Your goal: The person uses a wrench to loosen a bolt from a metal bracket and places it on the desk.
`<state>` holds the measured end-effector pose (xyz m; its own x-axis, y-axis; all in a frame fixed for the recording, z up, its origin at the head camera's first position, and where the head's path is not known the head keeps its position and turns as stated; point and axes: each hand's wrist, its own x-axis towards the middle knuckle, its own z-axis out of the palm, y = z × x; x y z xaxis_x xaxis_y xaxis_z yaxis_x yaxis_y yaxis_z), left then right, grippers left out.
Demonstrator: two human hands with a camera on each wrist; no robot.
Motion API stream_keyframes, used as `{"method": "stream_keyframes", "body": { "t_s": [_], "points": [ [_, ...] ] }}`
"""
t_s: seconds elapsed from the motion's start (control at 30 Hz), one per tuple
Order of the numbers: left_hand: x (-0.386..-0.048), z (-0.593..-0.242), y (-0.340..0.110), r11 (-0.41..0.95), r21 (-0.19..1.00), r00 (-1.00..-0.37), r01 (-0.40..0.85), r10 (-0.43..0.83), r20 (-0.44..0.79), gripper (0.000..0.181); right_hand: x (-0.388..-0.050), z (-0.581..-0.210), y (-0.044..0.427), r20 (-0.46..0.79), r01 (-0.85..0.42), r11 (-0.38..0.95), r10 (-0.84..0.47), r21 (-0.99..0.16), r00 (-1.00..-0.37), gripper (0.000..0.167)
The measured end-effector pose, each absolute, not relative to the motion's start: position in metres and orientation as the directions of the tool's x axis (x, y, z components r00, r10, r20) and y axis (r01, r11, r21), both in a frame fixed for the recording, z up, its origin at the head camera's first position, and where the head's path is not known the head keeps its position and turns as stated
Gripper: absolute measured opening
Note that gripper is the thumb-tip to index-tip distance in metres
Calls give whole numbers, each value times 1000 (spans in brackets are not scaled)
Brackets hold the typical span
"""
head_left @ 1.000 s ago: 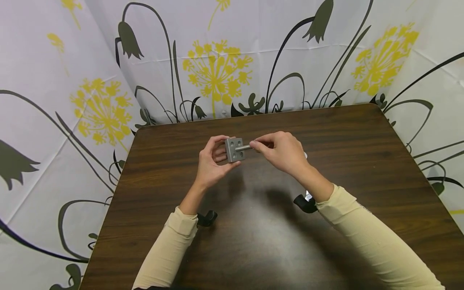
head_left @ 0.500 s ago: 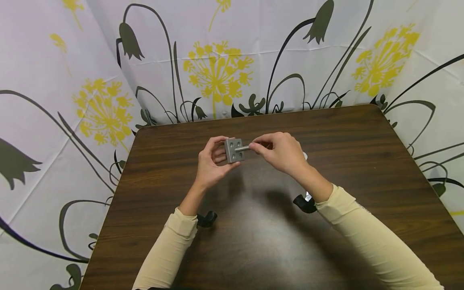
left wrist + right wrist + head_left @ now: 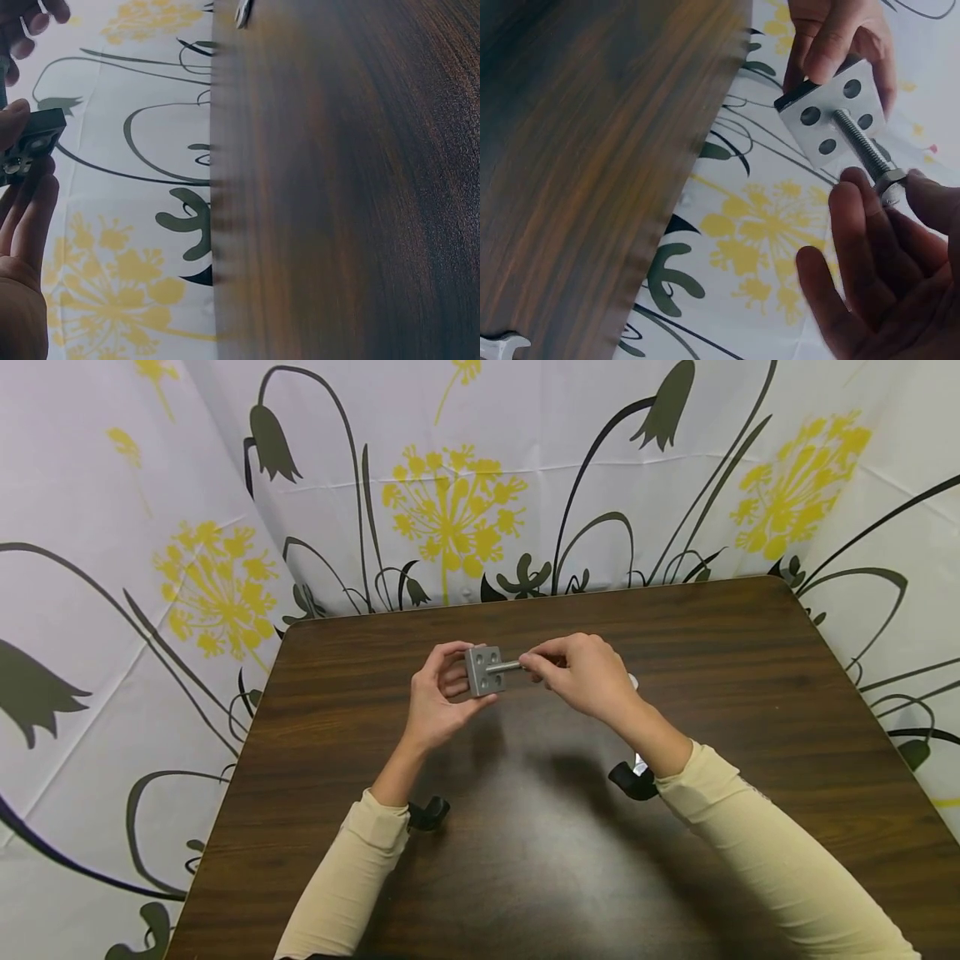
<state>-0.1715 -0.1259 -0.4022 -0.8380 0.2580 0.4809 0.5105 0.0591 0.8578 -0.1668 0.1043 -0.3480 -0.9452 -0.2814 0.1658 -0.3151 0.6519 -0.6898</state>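
My left hand [image 3: 438, 702] holds a square grey metal block [image 3: 485, 671] by its edges, thumb below and fingers above in the head view. The block has several round holes, plain in the right wrist view. A threaded bolt [image 3: 864, 142] stands in the middle hole, pointing out toward my right hand [image 3: 588, 672]. Right thumb and fingertips pinch the bolt's hex head [image 3: 890, 184]. Only a dark side of the block [image 3: 45, 131] shows in the left wrist view. How deep the bolt sits inside the block is hidden.
Both hands are raised above a dark wood-grain table [image 3: 360, 693]. A wrench [image 3: 502, 346] lies on it, mostly covered by my right hand and forearm in the head view. A flower-patterned curtain [image 3: 480, 477] hangs along the table's far edge. Black wrist mounts [image 3: 429, 814] project from both wrists.
My right fingertips have shifted slightly along and around the bolt's end, now a little farther right. The left hand and the block have stayed nearly still.
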Motion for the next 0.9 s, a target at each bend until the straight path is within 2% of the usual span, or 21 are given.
{"method": "stream_keyframes", "body": {
  "t_s": [0.1,0.23,0.43,0.57,0.7,0.9],
  "points": [
    [-172,-402,-126,57,858,-837,510,263,480,69,-167,-348,105,230,-389,638,-321,-665,-919,22],
    [-172,-403,-126,55,857,-836,512,260,483,69,-166,-350,105,308,-458,638,-340,-619,-889,32],
    [-172,-403,-126,62,852,-833,520,257,490,69,-166,-350,103,211,-329,650,-255,-685,-944,31],
    [-171,-403,-126,54,859,-838,509,261,480,69,-166,-350,102,231,-372,642,-295,-670,-927,23],
    [-170,-404,-127,51,865,-843,500,255,473,69,-165,-351,102,280,-421,636,-316,-646,-907,33],
    [-171,-405,-128,60,861,-843,505,248,477,69,-165,-352,99,225,-321,682,-229,-657,-947,33]
  ]
}}
